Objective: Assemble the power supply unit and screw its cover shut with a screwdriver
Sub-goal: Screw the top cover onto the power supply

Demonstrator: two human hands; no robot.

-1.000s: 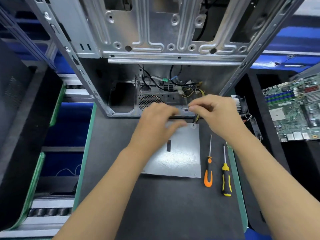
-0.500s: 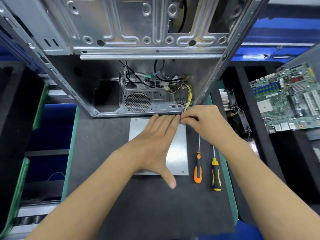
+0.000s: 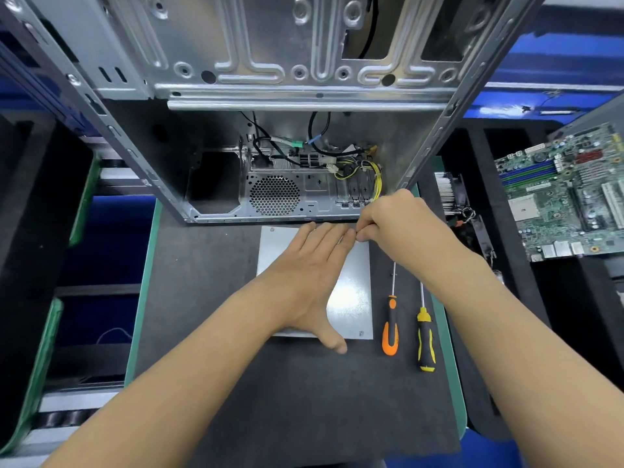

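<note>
The power supply unit's flat silver cover lies on the dark mat in front of the open computer case. My left hand rests flat on the cover, fingers straight, thumb spread toward me. My right hand hovers at the cover's far right corner with its fingertips pinched together; whatever it pinches is too small to make out. An orange-handled screwdriver and a yellow-handled screwdriver lie side by side to the right of the cover. A screw sits in the near right corner.
The case stands open toward me, with a fan grille and yellow cables inside. A green motherboard lies at the right, a heatsink beside it. Black foam trays stand on the left. A green edge borders the mat.
My left hand has gone from curled near the case edge to lying flat on the cover. My right hand has come down to the cover's far right corner. The view has tilted.
</note>
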